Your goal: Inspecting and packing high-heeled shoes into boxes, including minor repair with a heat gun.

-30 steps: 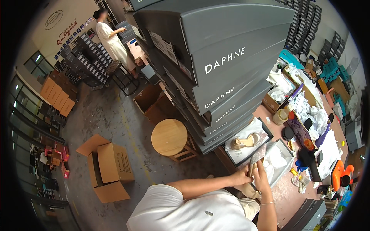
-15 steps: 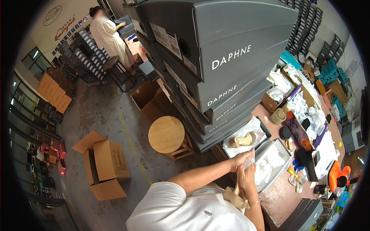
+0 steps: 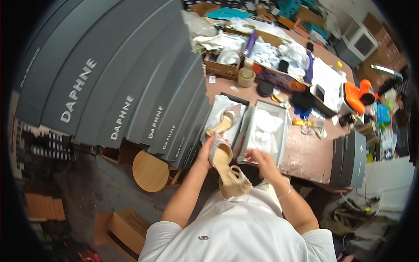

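My left hand (image 3: pixel 204 153) is closed round the glittery toe end of a beige high-heeled sandal (image 3: pixel 224 167). The sandal's thick heel hangs toward my body, and its strap loops out at the right. Off the shoe, my right hand (image 3: pixel 263 163) is beside the near end of a grey shoebox (image 3: pixel 245 142), its slightly blurred fingers apart with nothing visible in them. White tissue (image 3: pixel 264 131) lies inside that box. Just beyond my left hand, a matching sandal (image 3: pixel 223 123) rests on white paper in an open dark box (image 3: pixel 241 123).
A tall stack of grey shoeboxes (image 3: pixel 144 83) rises close on the left, above a round wooden stool (image 3: pixel 150 171). On the table (image 3: pixel 305 163) are a glue bottle (image 3: pixel 246 75), a carton of crumpled paper (image 3: pixel 279 72) and an orange tool (image 3: pixel 354 97). More shoeboxes (image 3: pixel 348 159) stand right.
My view has swung right and down toward the table. My hands, together on the sandal before, are now apart: the left keeps the sandal, the right has moved off beside the tissue-filled box.
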`<state>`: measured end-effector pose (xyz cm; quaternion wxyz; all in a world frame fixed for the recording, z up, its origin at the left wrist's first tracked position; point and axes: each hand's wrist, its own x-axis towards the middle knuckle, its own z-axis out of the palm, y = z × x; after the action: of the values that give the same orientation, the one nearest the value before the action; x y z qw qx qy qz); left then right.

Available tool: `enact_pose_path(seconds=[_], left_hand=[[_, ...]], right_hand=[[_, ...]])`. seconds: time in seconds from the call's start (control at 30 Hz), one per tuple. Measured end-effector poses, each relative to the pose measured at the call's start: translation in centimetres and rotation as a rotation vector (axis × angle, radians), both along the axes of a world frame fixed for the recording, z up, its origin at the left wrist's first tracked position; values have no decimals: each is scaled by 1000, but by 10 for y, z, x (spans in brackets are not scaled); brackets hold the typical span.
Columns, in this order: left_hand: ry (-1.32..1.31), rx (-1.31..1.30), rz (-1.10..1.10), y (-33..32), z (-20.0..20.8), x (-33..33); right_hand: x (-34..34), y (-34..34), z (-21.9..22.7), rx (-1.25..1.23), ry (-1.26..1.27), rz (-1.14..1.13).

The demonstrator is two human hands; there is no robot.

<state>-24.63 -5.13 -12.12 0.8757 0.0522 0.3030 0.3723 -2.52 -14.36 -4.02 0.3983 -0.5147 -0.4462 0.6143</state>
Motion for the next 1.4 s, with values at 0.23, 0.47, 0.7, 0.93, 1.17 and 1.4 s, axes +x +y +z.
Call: enact_pose_path(seconds=[0.23,0.47,0.7,0.93,1.17,1.4], left_hand=[[-11,16,-10,15,-6,-2],[-71,-29,22,14,-7,-7],[46,-53,33,-15,-5,34],[44,46,101,-39,-10,8],[66,103,405,-15,12,-9],[287,186,412,-40,22,43]], right_hand=[[8,12,11,208,-333,1],[-12,57,-2,179,-215,356],[-52,66,-78,591,-1045,481],[-85,42,-69,657,-763,346],[-5,-7,15,-225,716,216],[6,-50,33,5,122,-182]])
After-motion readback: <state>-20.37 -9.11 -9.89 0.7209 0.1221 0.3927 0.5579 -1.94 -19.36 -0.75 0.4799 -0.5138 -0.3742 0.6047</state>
